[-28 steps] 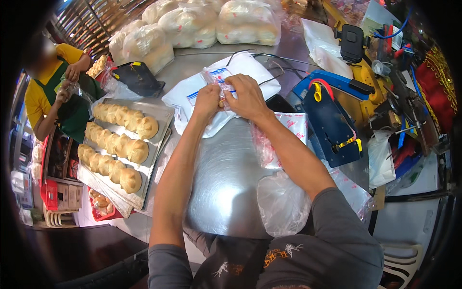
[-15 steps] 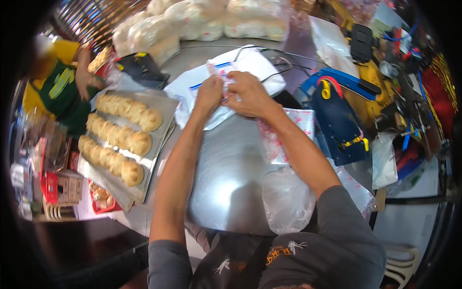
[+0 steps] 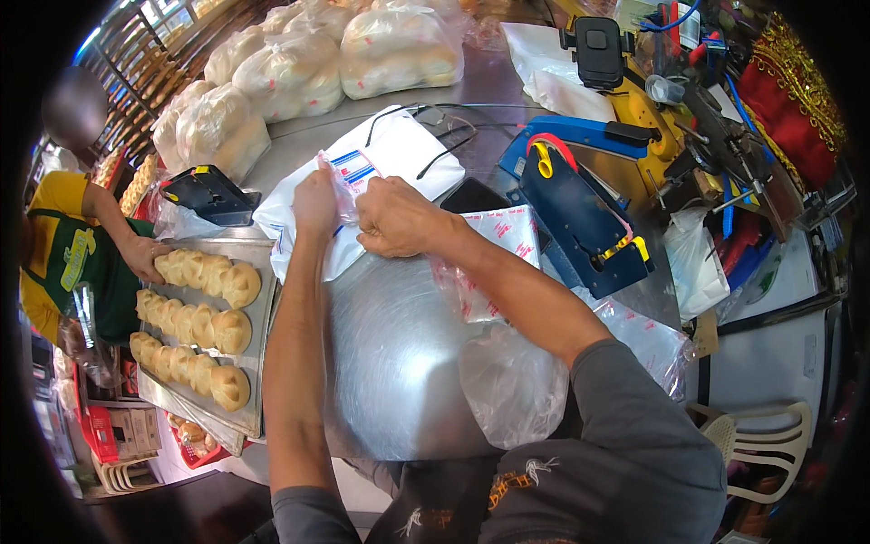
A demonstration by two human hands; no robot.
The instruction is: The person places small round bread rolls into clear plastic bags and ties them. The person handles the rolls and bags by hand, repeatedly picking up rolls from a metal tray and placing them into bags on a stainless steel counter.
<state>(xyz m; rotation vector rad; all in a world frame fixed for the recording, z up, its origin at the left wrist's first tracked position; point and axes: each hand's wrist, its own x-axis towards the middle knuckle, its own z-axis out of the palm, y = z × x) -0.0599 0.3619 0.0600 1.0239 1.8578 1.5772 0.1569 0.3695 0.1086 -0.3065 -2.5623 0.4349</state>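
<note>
My left hand (image 3: 314, 201) is closed on a crinkled clear plastic packet (image 3: 344, 194) with reddish print. My right hand (image 3: 399, 218) grips the packet's other side, its fingers curled in. Both hands are close together over a white plastic bag (image 3: 281, 218) with blue stripes, which lies spread on the metal table (image 3: 399, 363). A pair of glasses (image 3: 444, 150) rests on that bag's far part. Under my right forearm lies a pack of clear plastic with red print (image 3: 503, 234), and a clear plastic bag (image 3: 512, 385) sits nearer to me.
At left, a metal tray (image 3: 265, 313) holds rows of braided bread (image 3: 195, 322); a co-worker's hand (image 3: 143, 258) touches the far row. Bagged bread (image 3: 399, 54) stands at the back. A blue tape dispenser (image 3: 580, 218), a phone holder (image 3: 598, 50) and cluttered tools are at right.
The view has swung, so the table sits farther left in it. My hands still grip the packet and have moved slightly apart. The co-worker's hand has come down to the bread.
</note>
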